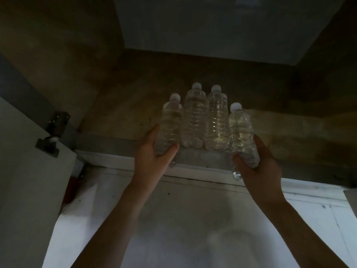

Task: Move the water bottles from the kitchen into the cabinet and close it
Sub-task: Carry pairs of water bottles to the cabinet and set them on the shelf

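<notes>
Up at the cabinet shelf's front edge, your left hand grips the left bottle and your right hand the right bottle, both upright, flanking two middle bottles; their bases seem, dimly, to overhang, with open shelf straight behind.

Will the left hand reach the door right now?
Probably not yet: the left hand grips the left bottle. Once that is set down, nothing seems to block the way to the open door.
</notes>
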Demonstrator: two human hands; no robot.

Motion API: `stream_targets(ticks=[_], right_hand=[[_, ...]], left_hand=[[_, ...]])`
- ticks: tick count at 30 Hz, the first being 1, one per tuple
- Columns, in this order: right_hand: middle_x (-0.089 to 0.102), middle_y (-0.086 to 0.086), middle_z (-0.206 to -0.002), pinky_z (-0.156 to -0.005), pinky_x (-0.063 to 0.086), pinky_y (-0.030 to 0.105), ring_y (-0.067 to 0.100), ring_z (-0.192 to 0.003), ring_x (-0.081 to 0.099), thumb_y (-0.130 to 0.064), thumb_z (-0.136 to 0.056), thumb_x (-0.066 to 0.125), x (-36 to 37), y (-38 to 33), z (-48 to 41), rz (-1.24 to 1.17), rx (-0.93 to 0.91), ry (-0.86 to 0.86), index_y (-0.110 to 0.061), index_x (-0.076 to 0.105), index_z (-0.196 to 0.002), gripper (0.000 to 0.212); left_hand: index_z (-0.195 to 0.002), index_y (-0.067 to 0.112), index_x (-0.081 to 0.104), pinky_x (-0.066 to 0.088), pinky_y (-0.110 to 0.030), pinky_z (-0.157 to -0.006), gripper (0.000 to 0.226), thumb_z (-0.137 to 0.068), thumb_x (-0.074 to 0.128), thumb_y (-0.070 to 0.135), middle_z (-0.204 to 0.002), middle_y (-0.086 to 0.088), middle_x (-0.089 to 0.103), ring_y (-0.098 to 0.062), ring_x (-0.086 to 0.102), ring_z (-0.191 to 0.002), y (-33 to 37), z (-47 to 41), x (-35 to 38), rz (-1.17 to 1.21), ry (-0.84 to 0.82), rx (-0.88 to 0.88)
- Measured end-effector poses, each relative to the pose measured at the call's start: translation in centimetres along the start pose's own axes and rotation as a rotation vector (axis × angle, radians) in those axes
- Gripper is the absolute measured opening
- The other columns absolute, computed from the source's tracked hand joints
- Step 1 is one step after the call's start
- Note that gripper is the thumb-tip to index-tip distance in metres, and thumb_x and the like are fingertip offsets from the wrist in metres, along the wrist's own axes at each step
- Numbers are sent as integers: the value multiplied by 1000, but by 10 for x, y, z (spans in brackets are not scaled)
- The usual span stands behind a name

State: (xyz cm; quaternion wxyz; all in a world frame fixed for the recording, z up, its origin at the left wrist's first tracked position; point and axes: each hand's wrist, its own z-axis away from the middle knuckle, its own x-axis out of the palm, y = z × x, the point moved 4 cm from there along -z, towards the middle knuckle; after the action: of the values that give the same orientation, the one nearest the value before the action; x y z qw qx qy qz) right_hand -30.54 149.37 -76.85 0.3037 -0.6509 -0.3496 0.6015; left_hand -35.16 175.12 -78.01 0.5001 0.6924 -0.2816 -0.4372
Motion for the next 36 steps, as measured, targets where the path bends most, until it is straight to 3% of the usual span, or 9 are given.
stream_targets(ticks=[2,7,11,13,17,20,25,29,36], right_hand=[[66,-10,-85,-56,46,2,-8,-71,64,-10,-90,67,2,-4,-6,-25,-14,-12,-18,55,-125,38],[66,-5,-100,-63,45,0,-7,-82,63,-14,-89,66,6,-9,-26,-10,-66,7,-20,53,-133,46],[67,-5,-95,-61,47,4,0,-80,64,-11,-91,63,9,-8,-36,-26,-99,1,-15,53,-133,43],[64,0,-111,-68,48,6,3,-92,63,-25,-92,62,8,-9,-37,36,-106,-17,-19,49,-136,46],[54,13,-132,-87,49,30,28,-116,54,-48,-92,51,-17,-32,-9,348,-148,-32,-16,46,-139,57],[59,16,-127,-89,51,37,34,-114,57,-43,-96,49,-53,-79,20,479,-149,-87,-10,52,-134,50],[66,17,-115,-90,53,45,38,-106,61,-39,-94,47,-145,-176,53,595,-119,-154,-4,60,-124,48],[66,18,-112,-89,51,42,37,-104,62,-36,-93,43,-238,-280,71,610,-69,-218,-1,61,-123,49],[68,15,-108,-86,51,45,38,-104,60,-29,-96,52,-416,-488,91,609,-23,-201,-2,63,-116,35]], left_hand=[[-126,25,61,51,-14,-77,44,-84,73,28,-106,9,71,1,67,-94,2,-9,2,-4,-6,13],[-124,30,61,58,-35,-81,53,-76,69,51,-104,10,71,-5,68,-93,-5,-32,8,-42,-21,-36],[-128,28,57,54,-29,-86,54,-81,65,53,-112,9,68,-8,64,-102,-6,-39,10,-96,-61,-12],[-135,26,49,49,-26,-91,53,-89,59,50,-122,6,61,-12,58,-110,-2,-35,9,-189,-104,-2],[-136,13,47,47,-38,-94,49,-98,40,44,-126,-12,57,-28,54,-112,36,-5,-14,-581,-124,66],[-126,11,55,53,-34,-80,48,-99,29,41,-112,-11,63,-25,60,-96,99,26,-42,-781,-190,155],[-125,6,61,52,-36,-82,45,-96,38,31,-114,-13,67,-29,62,-98,230,56,-88,-939,-288,231],[-129,4,58,50,-41,-92,48,-96,35,31,-122,-14,63,-35,58,-110,363,78,-130,-915,-435,186],[-126,13,60,54,-39,-88,52,-96,26,41,-121,-4,65,-26,61,-109,629,101,-206,-901,-523,162]])
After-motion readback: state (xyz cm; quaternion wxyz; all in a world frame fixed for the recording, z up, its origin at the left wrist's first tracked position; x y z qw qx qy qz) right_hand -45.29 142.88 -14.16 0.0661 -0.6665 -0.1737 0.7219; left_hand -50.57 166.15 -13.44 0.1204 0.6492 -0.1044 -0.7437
